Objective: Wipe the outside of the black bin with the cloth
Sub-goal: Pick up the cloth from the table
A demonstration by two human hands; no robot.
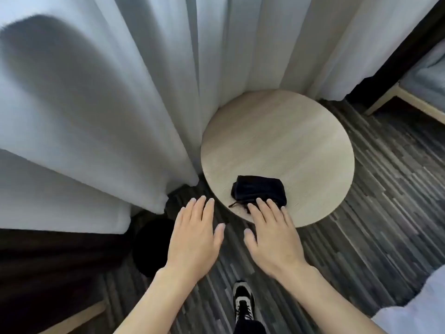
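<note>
A folded dark cloth (258, 190) lies near the front edge of a round light-wood table (289, 145). My right hand (271, 233) is flat and open, its fingertips reaching the cloth's near edge. My left hand (195, 233) hovers open over the floor, left of the table, holding nothing. The black bin (150, 245) stands on the floor below and to the left of my left hand, partly hidden by my wrist and by shadow.
White curtains (108, 92) hang behind and left of the table. A dark-and-grey striped floor (361, 237) surrounds it. A wooden-framed seat (414, 92) sits at the far right. My shoe (243, 301) is on the floor below my hands.
</note>
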